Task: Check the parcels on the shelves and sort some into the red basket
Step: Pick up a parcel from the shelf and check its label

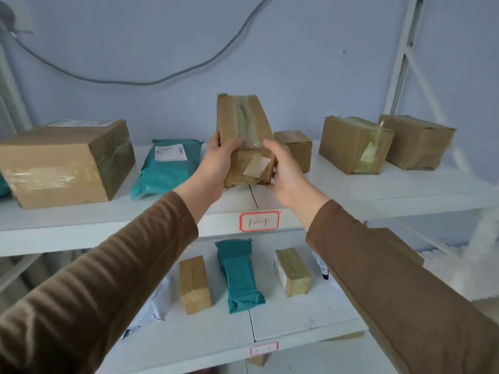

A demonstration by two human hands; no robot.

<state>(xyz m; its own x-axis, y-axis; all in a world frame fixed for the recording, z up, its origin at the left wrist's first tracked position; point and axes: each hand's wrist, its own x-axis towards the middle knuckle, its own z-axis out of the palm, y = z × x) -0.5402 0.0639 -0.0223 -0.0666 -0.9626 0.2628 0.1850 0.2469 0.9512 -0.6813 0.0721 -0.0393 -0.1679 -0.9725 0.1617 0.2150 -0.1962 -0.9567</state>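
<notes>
We held a taped cardboard parcel upright over the upper shelf marked "1-1".

Our left hand gripped the parcel's lower left edge, thumb across its front face and fingers curled behind, while our right hand lay open along its lower right side, fingers relaxed and touching the cardboard near a loose strip of tape. The parcel stood between our two hands, its bottom end just above the shelf board, its top tilted away towards the blue wall. A teal mailer bag lay to its left beside a large cardboard box; a small box sat just behind our right hand. More parcels lay on the lower shelf.
</notes>
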